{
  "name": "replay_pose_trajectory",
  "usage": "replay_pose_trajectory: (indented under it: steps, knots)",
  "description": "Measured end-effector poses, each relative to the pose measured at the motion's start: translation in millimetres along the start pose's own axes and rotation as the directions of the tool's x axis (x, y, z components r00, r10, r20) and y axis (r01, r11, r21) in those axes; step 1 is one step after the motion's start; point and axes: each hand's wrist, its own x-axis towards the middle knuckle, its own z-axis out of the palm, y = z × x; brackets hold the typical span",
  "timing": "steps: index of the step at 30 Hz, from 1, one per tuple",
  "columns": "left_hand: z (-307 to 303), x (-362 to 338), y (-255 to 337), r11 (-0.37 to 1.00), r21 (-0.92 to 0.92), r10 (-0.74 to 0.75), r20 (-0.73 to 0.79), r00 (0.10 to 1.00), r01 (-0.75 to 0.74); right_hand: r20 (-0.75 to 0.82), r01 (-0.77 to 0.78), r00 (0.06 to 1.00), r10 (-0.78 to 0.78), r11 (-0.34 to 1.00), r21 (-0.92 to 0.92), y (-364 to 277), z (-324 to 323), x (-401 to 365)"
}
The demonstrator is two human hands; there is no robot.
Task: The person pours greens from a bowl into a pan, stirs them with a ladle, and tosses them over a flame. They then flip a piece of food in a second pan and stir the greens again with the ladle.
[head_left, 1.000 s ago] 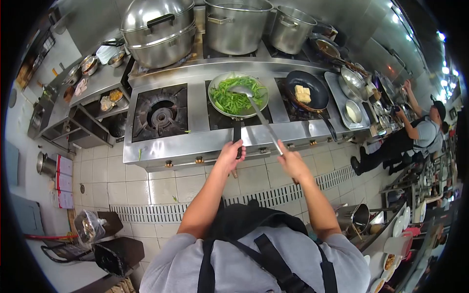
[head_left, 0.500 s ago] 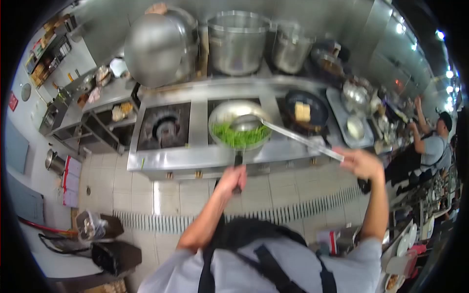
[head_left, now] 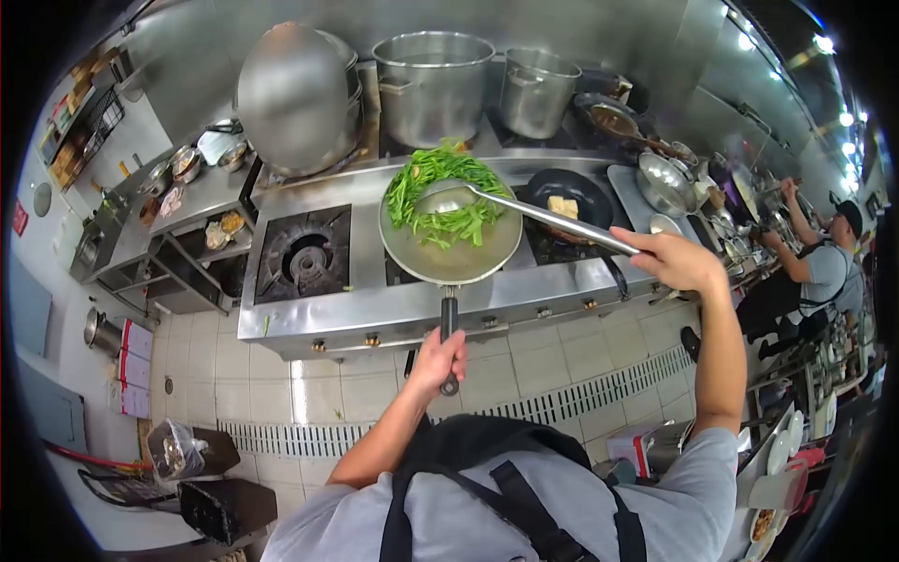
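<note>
My left hand (head_left: 438, 362) is wrapped round the black handle of a frying pan (head_left: 449, 255) above the middle burner. Chopped leafy greens (head_left: 445, 201) are heaped toward the pan's far side, some reaching its rim. From the right, my right hand (head_left: 679, 260) grips the long metal handle of a ladle (head_left: 552, 217), whose bowl rests among the greens. Beyond the ladle's handle, a dark pan (head_left: 573, 199) with pale yellow blocks (head_left: 563, 207) sits on the right burner.
Large stockpots (head_left: 435, 89) line the back, beside a big round metal lid (head_left: 292, 98). A bare burner (head_left: 307, 260) lies left. A metal tray (head_left: 626, 187) with bowls is at right. Another person (head_left: 815, 272) works farther right. Bins (head_left: 225, 510) stand on the floor at lower left.
The frying pan has tipped, showing more of its inside, and the greens have shifted to its far side. The ladle's bowl has moved left and up with my right hand.
</note>
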Motion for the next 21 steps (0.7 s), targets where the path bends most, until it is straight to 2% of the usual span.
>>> replay_pose_trajectory:
  steps: [2, 3, 4, 6, 8, 10, 11, 12, 14, 16, 18, 20, 21]
  knots:
    - [-9.9, 18.0, 8.4, 0.996, 0.087, 0.021, 0.027, 0.999, -0.023, 0.066, -0.037, 0.997, 0.037, 0.999, -0.014, -6.8, -6.7, -10.0]
    - [-11.9, 30.5, 17.6, 0.994, 0.099, 0.040, 0.046, 0.998, -0.044, 0.055, 0.014, 0.998, -0.014, 1.000, -0.001, -5.3, -3.3, -11.4]
    - [-12.7, 43.3, 26.4, 0.998, 0.039, 0.045, 0.085, 0.995, -0.049, 0.064, 0.017, 0.998, -0.017, 1.000, 0.010, -7.3, 2.8, -8.7]
    - [-8.5, 66.8, 44.6, 0.999, -0.032, -0.015, 0.053, 0.998, 0.017, 0.017, 0.018, 1.000, -0.016, 0.994, -0.104, -11.9, 11.9, 2.2]
    - [0.0, 64.6, 40.7, 0.990, 0.091, 0.106, 0.034, 0.994, -0.109, 0.014, -0.048, 0.999, 0.050, 0.993, -0.112, -18.6, 16.9, 8.7]
    - [3.4, 34.0, 23.3, 0.987, 0.119, 0.101, 0.059, 0.993, -0.107, -0.063, -0.045, 0.997, 0.039, 0.995, -0.090, -20.1, 15.1, 8.2]
    - [-6.1, 26.5, 2.1, 0.977, 0.142, 0.145, 0.099, 0.984, -0.159, -0.033, -0.087, 0.996, 0.085, 0.995, -0.042, -24.3, 9.5, 2.6]
    - [-4.9, 11.8, -4.5, 0.982, 0.117, 0.139, 0.068, 0.988, -0.147, -0.042, -0.092, 0.995, 0.090, 0.995, -0.049, -25.6, 7.7, -3.7]
    - [-17.5, 10.2, -12.3, 0.996, 0.086, 0.029, 0.072, 0.997, -0.035, -0.014, -0.058, 0.998, 0.058, 0.998, 0.006, -27.2, 12.7, -14.6]
    - [-17.0, 21.4, 15.2, 0.987, 0.146, 0.056, 0.046, 0.997, -0.062, 0.004, -0.027, 1.000, 0.027, 1.000, 0.016, -25.7, 22.0, -16.7]
    - [-25.8, 58.2, 28.4, 1.000, -0.007, 0.019, 0.110, 0.994, -0.018, 0.042, -0.027, 0.999, 0.029, 0.998, -0.053, -24.8, 26.6, -11.7]
    - [-19.3, 75.0, 38.2, 0.971, -0.209, -0.109, 0.050, 0.993, 0.117, -0.005, -0.018, 1.000, 0.017, 0.993, -0.115, -25.6, 34.3, -3.1]
    - [-15.4, 67.7, 26.7, 0.996, -0.080, -0.024, 0.038, 0.999, 0.027, 0.003, -0.069, 0.998, 0.070, 0.989, -0.129, -28.1, 37.9, 5.4]
